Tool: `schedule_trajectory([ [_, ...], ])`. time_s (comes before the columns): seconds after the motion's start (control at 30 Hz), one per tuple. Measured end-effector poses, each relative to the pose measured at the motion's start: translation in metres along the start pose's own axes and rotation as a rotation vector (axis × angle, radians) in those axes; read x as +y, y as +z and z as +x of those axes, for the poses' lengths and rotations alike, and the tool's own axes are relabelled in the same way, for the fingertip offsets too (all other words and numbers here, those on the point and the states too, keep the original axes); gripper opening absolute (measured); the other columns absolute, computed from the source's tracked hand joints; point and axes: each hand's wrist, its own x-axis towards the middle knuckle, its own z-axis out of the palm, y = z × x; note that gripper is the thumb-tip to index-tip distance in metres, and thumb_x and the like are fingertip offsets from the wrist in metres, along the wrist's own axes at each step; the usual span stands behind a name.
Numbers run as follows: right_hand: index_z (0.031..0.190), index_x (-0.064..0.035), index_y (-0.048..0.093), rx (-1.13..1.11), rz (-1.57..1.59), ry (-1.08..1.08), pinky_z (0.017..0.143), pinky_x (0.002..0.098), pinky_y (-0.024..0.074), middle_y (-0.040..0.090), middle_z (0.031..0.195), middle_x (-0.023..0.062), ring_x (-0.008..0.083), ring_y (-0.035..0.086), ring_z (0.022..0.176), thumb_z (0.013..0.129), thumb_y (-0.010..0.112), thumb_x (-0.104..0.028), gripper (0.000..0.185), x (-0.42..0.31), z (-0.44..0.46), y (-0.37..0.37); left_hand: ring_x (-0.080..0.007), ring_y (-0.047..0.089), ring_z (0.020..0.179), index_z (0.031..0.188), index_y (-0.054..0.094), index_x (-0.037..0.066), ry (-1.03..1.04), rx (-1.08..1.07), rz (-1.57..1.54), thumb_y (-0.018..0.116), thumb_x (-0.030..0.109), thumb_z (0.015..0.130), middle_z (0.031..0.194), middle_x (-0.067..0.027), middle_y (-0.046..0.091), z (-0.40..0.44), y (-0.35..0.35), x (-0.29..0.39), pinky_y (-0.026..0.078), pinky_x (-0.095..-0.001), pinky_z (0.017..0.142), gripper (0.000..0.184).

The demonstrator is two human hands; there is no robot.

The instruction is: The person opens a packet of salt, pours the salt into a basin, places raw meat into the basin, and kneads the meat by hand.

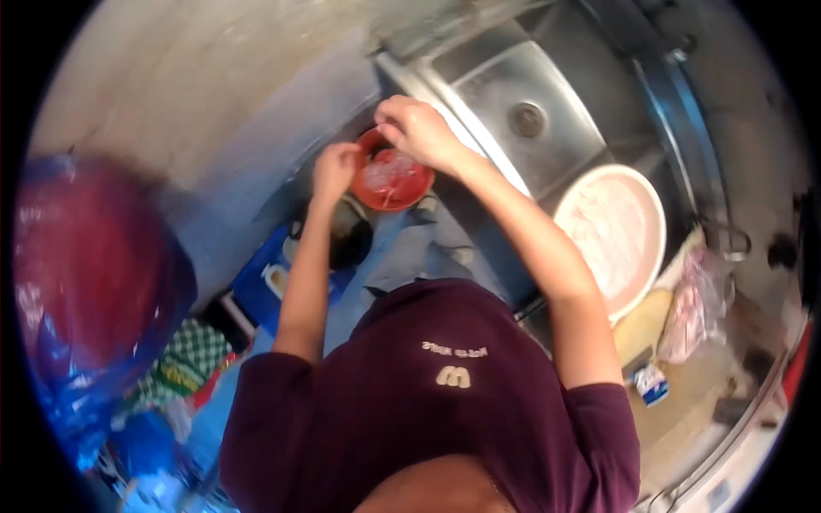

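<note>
A red bucket [413,190] stands low in front of my legs, beside the sink unit. Inside it lies something clear and shiny, which could be water or thin plastic; I cannot tell which. At the bucket's left rim is my left hand [334,173], its fingers curled together. My right hand [416,130] hangs over the far right part of the bucket, fingers bent and pressed toward the thumb. Whatever either hand holds, if anything, is too small or hidden to make out.
On my right is a steel sink [547,81] with a drain. A white basin [658,231] of pale liquid sits near it, beside a plastic bag [684,321] and a small blue-and-white packet [651,384]. A large red-and-blue plastic-wrapped bundle [98,248] stands left, near a checked cloth [184,363].
</note>
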Motion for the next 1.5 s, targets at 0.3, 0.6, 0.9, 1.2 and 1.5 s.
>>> schedule_trajectory([
  [0.3,0.127,-0.009,0.05,0.568,-0.679,0.811,0.097,0.0472,0.0377,0.048,0.128,0.0219,0.0383,0.041,0.121,0.068,0.072,-0.023,0.066,0.078,-0.277,-0.146,-0.0245,0.062,0.095,0.113,0.058,0.001,0.075,-0.081,-0.233,0.059,0.016,0.086,0.107,-0.0143,0.062,0.036,0.023,0.101,0.048,-0.0342,0.082,0.031],
  [0.6,0.144,-0.0209,0.025,0.413,-0.563,1.405,0.102,0.0501,0.0343,0.024,0.146,0.0176,0.046,0.028,0.13,0.066,0.077,-0.024,0.094,0.106,-0.378,-0.124,-0.0312,0.051,0.107,0.118,0.054,0.001,0.711,-0.695,-0.268,0.064,0.02,0.079,0.111,-0.0179,0.052,-0.039,0.194,0.351,0.041,-0.037,0.094,0.044],
  [0.9,0.133,-0.013,0.041,0.541,-0.492,1.284,0.092,0.0493,0.0421,0.043,0.131,0.0168,0.044,0.047,0.112,0.066,0.074,-0.017,0.075,0.082,-0.372,-0.113,-0.0285,0.051,0.095,0.098,0.068,0.007,0.804,-0.319,-0.071,0.068,0.025,0.076,0.092,-0.0103,0.059,-0.056,0.241,0.356,0.038,-0.0406,0.084,0.028],
  [1.2,0.125,-0.0094,0.048,0.324,-0.392,1.306,0.09,0.0457,0.044,0.044,0.128,0.018,0.0413,0.049,0.11,0.07,0.069,-0.02,0.06,0.054,-0.369,-0.134,-0.0315,0.052,0.093,0.088,0.071,0.008,0.809,-0.344,-0.035,0.065,0.021,0.078,0.087,-0.0112,0.063,-0.045,0.249,0.361,0.04,-0.0416,0.085,0.018],
  [1.5,0.117,-0.0026,0.056,0.828,0.23,0.751,0.077,0.0299,0.0476,0.056,0.116,0.0135,0.0216,0.058,0.09,0.077,0.059,-0.004,0.04,0.065,-0.354,-0.149,-0.0136,0.062,0.078,0.097,0.068,0.002,0.288,-1.031,-0.541,0.059,0.016,0.088,0.091,-0.0077,0.067,-0.028,0.234,0.354,0.048,-0.0245,0.07,0.02],
])
